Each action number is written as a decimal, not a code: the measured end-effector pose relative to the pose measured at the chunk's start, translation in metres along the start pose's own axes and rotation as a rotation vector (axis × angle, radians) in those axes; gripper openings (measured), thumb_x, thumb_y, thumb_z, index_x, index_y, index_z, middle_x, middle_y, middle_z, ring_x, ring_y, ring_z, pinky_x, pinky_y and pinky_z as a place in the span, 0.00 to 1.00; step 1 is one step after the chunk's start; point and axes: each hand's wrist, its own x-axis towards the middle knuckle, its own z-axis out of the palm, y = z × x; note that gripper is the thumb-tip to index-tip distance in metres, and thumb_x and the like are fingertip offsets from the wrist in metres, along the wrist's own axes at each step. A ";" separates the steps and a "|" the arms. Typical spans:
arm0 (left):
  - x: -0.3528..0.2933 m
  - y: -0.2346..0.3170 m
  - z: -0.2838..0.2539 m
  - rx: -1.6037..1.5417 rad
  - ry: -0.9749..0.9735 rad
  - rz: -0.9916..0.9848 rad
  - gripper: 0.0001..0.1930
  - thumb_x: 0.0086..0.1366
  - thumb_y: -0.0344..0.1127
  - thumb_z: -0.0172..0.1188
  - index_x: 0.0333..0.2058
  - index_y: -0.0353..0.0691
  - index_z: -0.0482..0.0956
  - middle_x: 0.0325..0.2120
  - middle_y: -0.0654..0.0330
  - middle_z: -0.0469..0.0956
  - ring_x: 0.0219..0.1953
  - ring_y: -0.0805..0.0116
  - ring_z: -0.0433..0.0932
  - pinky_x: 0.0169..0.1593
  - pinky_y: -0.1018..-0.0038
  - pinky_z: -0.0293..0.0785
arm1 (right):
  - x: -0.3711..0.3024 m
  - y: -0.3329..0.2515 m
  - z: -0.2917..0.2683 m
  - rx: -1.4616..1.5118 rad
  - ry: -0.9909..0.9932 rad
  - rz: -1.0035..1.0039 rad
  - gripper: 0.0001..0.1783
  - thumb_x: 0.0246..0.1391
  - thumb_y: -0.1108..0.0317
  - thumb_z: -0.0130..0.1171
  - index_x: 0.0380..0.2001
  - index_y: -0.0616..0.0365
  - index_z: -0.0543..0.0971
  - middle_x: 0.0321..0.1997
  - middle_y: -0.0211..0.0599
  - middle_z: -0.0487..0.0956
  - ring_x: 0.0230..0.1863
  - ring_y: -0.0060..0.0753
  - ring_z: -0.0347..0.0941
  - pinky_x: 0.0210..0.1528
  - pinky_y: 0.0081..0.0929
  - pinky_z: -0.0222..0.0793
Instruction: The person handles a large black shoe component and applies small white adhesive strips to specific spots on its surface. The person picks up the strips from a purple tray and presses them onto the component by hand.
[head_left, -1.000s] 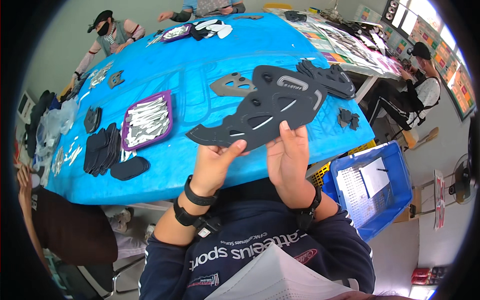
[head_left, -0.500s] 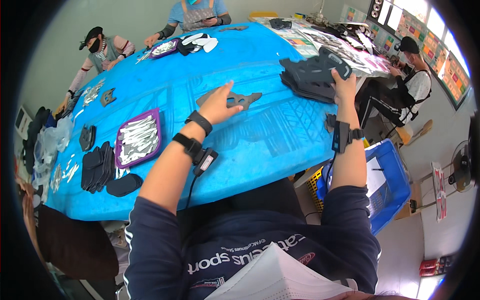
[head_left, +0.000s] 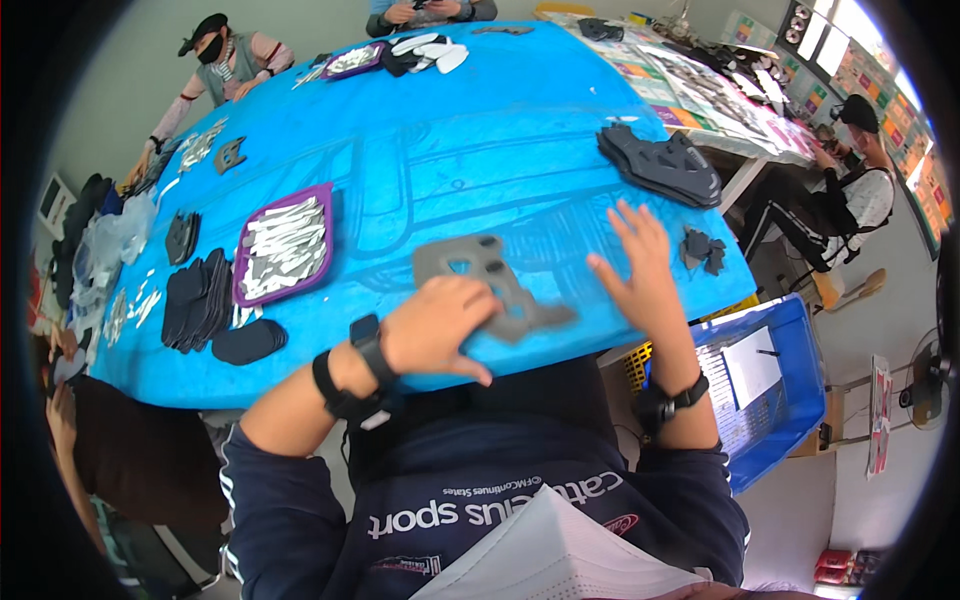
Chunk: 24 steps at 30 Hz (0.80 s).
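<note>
A flat grey sheet piece with cut-out holes (head_left: 515, 292) lies on the blue-covered table near its front edge, slightly blurred. My left hand (head_left: 437, 325) rests on its left side, fingers lying over it and thumb stretched out apart, not wrapped round it. To the right of the piece, my right hand (head_left: 642, 275) is held open over the table, fingers spread, with nothing in it. Beyond that hand sits a stack of dark moulded pieces (head_left: 660, 165) with cut-outs. A small dark scrap (head_left: 702, 250) lies near the right edge.
Left of me are a purple tray (head_left: 328, 235) of white strips and black oval pads (head_left: 197, 305). A blue crate (head_left: 800, 400) stands below the table's right side. Co-workers sit at the far left (head_left: 225, 70), far side (head_left: 430, 12) and right (head_left: 860, 190).
The grey cut-out piece has moved toward me and turned, with my left hand now on it. My right hand has let go of the dark stack and drawn back toward me.
</note>
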 end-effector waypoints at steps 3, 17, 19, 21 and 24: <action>-0.030 0.033 -0.010 -0.115 0.106 0.018 0.23 0.48 0.32 0.65 0.45 0.41 0.71 0.40 0.57 0.72 0.45 0.55 0.71 0.49 0.64 0.66 | -0.023 -0.039 0.009 0.494 -0.096 0.106 0.35 0.55 0.54 0.57 0.60 0.62 0.62 0.63 0.53 0.61 0.66 0.55 0.52 0.65 0.45 0.49; -0.079 0.053 -0.006 -1.091 1.002 -0.556 0.15 0.64 0.29 0.55 0.49 0.42 0.71 0.45 0.55 0.76 0.47 0.62 0.76 0.46 0.72 0.74 | -0.010 -0.149 0.028 0.598 -0.029 0.040 0.15 0.48 0.67 0.64 0.39 0.61 0.78 0.26 0.42 0.75 0.27 0.46 0.72 0.30 0.34 0.68; -0.097 0.033 -0.032 -0.283 0.623 -0.411 0.17 0.59 0.33 0.62 0.47 0.38 0.77 0.46 0.52 0.77 0.46 0.58 0.77 0.48 0.70 0.72 | -0.007 -0.132 0.028 0.452 0.154 -0.008 0.21 0.46 0.71 0.65 0.46 0.61 0.75 0.31 0.47 0.78 0.27 0.47 0.73 0.29 0.35 0.68; -0.111 0.019 -0.048 -0.028 0.576 -0.619 0.19 0.58 0.36 0.63 0.48 0.38 0.76 0.45 0.50 0.77 0.45 0.57 0.78 0.47 0.70 0.72 | -0.009 -0.114 0.030 0.424 0.253 0.046 0.22 0.47 0.72 0.65 0.47 0.65 0.74 0.35 0.51 0.79 0.30 0.44 0.76 0.33 0.31 0.71; -0.130 -0.019 -0.072 0.060 0.703 -0.754 0.22 0.57 0.40 0.64 0.49 0.39 0.75 0.43 0.48 0.77 0.42 0.54 0.78 0.45 0.69 0.73 | -0.012 -0.087 0.034 0.668 0.287 0.273 0.20 0.48 0.76 0.63 0.47 0.67 0.74 0.36 0.50 0.80 0.35 0.42 0.78 0.39 0.29 0.72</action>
